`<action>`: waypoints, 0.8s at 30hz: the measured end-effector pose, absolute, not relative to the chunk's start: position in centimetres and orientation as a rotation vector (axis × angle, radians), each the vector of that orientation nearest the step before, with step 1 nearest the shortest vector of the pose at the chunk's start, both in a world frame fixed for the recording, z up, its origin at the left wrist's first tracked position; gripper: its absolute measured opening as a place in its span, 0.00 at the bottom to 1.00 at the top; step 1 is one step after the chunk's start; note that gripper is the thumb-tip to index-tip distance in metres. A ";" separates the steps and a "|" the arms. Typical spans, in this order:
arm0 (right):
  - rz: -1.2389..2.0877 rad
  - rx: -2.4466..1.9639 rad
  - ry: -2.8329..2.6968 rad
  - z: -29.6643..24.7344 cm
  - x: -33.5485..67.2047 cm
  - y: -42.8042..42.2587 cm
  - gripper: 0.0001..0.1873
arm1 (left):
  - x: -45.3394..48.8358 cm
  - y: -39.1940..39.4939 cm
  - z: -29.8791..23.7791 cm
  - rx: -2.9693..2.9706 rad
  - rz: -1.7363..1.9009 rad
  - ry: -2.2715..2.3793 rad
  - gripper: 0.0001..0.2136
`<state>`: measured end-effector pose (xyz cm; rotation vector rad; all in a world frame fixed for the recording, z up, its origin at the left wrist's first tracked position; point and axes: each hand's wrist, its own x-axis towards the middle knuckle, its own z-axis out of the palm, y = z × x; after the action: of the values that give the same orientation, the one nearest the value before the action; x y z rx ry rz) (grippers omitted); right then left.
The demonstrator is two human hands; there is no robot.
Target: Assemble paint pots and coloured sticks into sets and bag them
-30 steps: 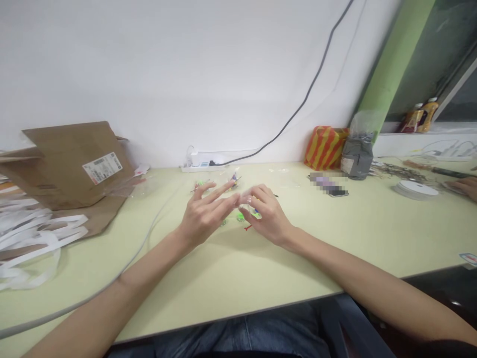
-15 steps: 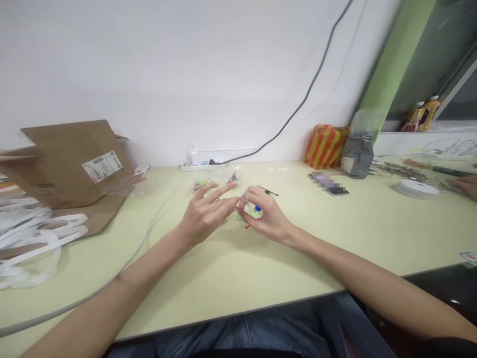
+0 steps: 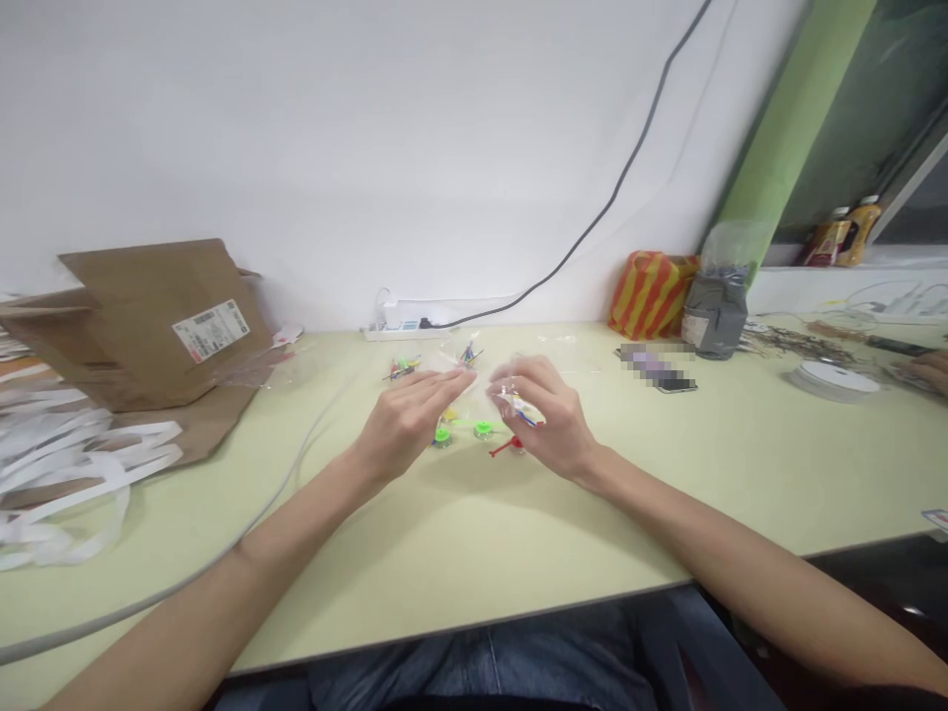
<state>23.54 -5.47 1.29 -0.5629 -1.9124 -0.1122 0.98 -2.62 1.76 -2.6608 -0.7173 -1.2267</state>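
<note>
Between my two hands a clear plastic bag (image 3: 482, 395) is held up over the table. My left hand (image 3: 404, 420) pinches its left side, with the fingers pressed together. On its right side, the bent fingers and thumb of my right hand (image 3: 552, 420) grip the crinkled film. Below them lie small plastic pieces: a green round piece (image 3: 483, 430), another green round piece (image 3: 442, 435) by my left hand, and a red piece with a stick (image 3: 508, 447) under my right hand. Blue and yellow bits beside them are partly hidden by my fingers.
Small heaps of coloured pieces (image 3: 404, 367) lie behind my hands, near a power strip (image 3: 404, 333). A cardboard box (image 3: 163, 326) and white strips (image 3: 66, 474) are at left. At right are a phone (image 3: 659, 369), a white spool (image 3: 835, 380) and another person's hand (image 3: 931, 370).
My hands have moved apart, with the clear bag now spread between them. More of the green and red pieces underneath shows. My left fingers, spread before, have come together.
</note>
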 end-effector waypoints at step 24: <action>-0.333 -0.413 -2.450 -0.1 23.0 -5.2 0.18 | 1.6 -3.6 2.4 -2.854 -0.706 -0.575 0.46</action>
<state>22.98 -5.17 -0.14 -0.4127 -2.4504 -0.3334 1.56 -3.63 2.42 -2.8535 -0.5755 -0.7056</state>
